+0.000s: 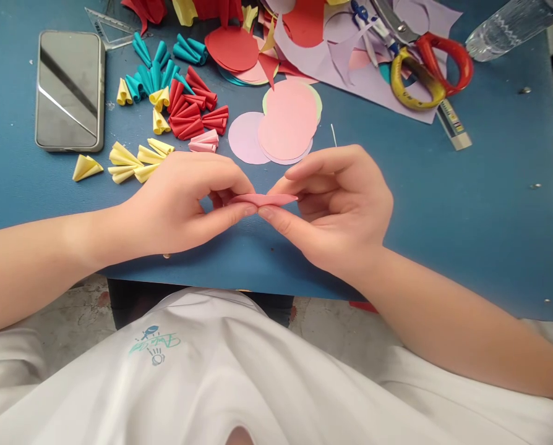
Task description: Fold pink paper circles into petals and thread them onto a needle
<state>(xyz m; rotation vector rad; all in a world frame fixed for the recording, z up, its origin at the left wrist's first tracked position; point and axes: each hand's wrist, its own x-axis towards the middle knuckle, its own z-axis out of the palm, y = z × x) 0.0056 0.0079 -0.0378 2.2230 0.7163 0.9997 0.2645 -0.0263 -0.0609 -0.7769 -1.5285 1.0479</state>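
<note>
The pink paper (263,199), a thin folded strip seen nearly edge-on, is just nearer the person than the pink disc (288,117). The left hand (188,201) and right hand (351,213) both pinch it, fingers narrow, thumbs meeting at its lower edge. Under the disc lie flat, smooth lilac and green rounds. To its left crowd matte paper cones, teal (153,75), red (186,119), pink (204,141) and yellow (123,163), some yellow ones close against the left hand. Farther left lies a glossy phone (70,93), a clear plastic set square (112,29) at its corner. Right of the disc and beyond, metal scissors (415,59) with red and yellow handles rest across a cut lilac sheet (378,86), near a ribbed clear bottle (513,28). All lie on a blue tabletop (480,222).
</note>
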